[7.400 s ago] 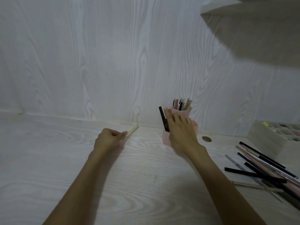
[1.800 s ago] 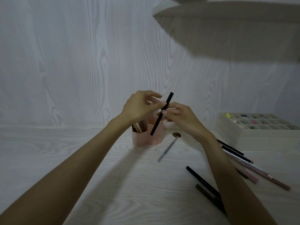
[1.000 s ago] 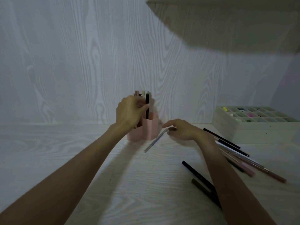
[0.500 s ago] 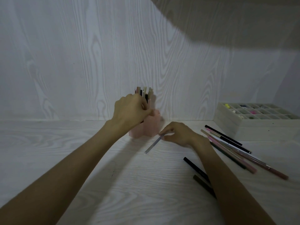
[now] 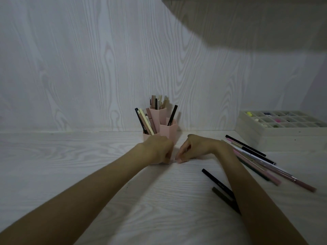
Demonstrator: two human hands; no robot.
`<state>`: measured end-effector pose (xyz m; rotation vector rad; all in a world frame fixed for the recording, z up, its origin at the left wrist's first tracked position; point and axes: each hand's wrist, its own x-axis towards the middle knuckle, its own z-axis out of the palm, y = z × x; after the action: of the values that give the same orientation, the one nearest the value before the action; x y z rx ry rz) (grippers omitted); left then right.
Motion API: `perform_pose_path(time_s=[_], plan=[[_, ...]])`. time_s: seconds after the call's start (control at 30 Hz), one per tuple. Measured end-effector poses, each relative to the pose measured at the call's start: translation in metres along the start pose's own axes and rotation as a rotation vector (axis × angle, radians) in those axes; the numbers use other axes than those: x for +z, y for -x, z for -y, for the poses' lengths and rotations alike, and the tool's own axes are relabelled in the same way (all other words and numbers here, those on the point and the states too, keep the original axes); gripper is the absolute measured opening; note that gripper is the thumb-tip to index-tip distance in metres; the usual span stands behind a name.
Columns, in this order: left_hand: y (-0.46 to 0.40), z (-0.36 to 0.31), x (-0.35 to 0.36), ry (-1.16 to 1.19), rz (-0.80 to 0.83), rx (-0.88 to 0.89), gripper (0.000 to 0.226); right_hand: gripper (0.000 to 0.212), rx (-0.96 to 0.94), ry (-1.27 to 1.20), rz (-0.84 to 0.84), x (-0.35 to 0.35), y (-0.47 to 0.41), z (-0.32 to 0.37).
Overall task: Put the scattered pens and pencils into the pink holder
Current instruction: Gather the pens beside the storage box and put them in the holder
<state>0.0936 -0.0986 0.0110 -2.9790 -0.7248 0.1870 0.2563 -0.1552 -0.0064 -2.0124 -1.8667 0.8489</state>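
The pink holder (image 5: 169, 130) stands against the back wall with several pens and pencils upright in its compartments. A black pen (image 5: 172, 114) leans in its right compartment. Just in front of it, my left hand (image 5: 159, 151) and my right hand (image 5: 196, 147) meet low on the table, fingertips pinched together on a thin grey pen (image 5: 173, 161). Only a pale sliver of that pen shows between the fingers. Several loose pens (image 5: 256, 157) lie to the right, with a black pen (image 5: 216, 181) and a dark brown pen (image 5: 224, 197) nearer me, partly under my right forearm.
A pale compartment box (image 5: 283, 129) with small coloured items sits at the back right. A shelf (image 5: 247, 20) overhangs the upper right. The white wood-grain wall rises right behind the holder.
My left hand has come off the holder, leaving the black pen in it, and dropped to the table beside my right hand. The grey pen is now hidden between both hands.
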Motion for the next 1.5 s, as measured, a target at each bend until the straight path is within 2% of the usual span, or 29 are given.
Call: perform_pose_path(time_s=[0.1, 0.2, 0.3, 0.4, 0.47, 0.57, 0.63, 0.7, 0.77, 0.83, 0.9, 1.07, 1.2, 1.33, 1.4, 1.5], plan=[[-0.001, -0.015, 0.002, -0.258, 0.079, 0.042, 0.026, 0.021, 0.125, 0.122, 0.029, -0.012, 0.007, -0.003], [-0.003, -0.021, 0.003, -0.371, 0.166, 0.060, 0.028, 0.007, 0.164, 0.142, 0.001, -0.013, 0.010, -0.010], [0.001, -0.013, 0.000, -0.370, 0.136, 0.093, 0.029, 0.003, 0.149, 0.117, 0.053, -0.011, 0.012, -0.011], [0.007, 0.000, -0.006, -0.348, 0.025, 0.154, 0.025, 0.015, 0.086, 0.011, 0.064, -0.017, 0.017, -0.011], [0.012, 0.011, -0.011, -0.289, -0.102, 0.162, 0.022, 0.012, -0.006, -0.167, -0.069, -0.023, 0.023, -0.008], [0.018, 0.031, -0.022, -0.073, -0.317, 0.096, 0.020, 0.013, -0.182, -0.462, -0.446, -0.033, 0.033, 0.005], [0.018, 0.041, -0.029, 0.086, -0.513, 0.073, 0.020, 0.015, -0.325, -0.638, -0.633, -0.036, 0.036, 0.021], [0.012, 0.046, -0.034, 0.232, -0.708, 0.064, 0.020, 0.017, -0.418, -0.720, -0.776, -0.039, 0.037, 0.040], [0.002, 0.044, -0.035, 0.396, -0.845, 0.029, 0.018, 0.019, -0.462, -0.694, -0.836, -0.041, 0.037, 0.053], [-0.009, 0.038, -0.032, 0.603, -0.917, -0.029, 0.018, 0.021, -0.455, -0.634, -0.848, -0.042, 0.038, 0.058], [-0.019, 0.033, -0.026, 0.714, -0.909, -0.096, 0.018, 0.021, -0.409, -0.567, -0.847, -0.043, 0.038, 0.056], [-0.035, 0.031, 0.000, 0.581, -0.728, -0.287, 0.016, 0.019, -0.282, -0.390, -0.757, -0.043, 0.040, 0.038], [-0.036, 0.030, -0.005, 0.393, -0.797, -0.351, 0.019, 0.023, -0.189, -0.266, -0.655, -0.043, 0.040, 0.027], [-0.036, 0.029, -0.015, 0.385, -0.762, -0.453, 0.031, 0.026, -0.101, -0.197, -0.542, -0.041, 0.040, 0.022], [-0.035, 0.028, -0.016, 0.434, -0.774, -0.389, 0.028, 0.025, -0.077, -0.179, -0.502, -0.041, 0.040, 0.020], [-0.034, 0.019, -0.019, 0.441, -0.812, -0.154, 0.047, 0.023, -0.061, -0.181, -0.499, -0.040, 0.039, 0.018]])
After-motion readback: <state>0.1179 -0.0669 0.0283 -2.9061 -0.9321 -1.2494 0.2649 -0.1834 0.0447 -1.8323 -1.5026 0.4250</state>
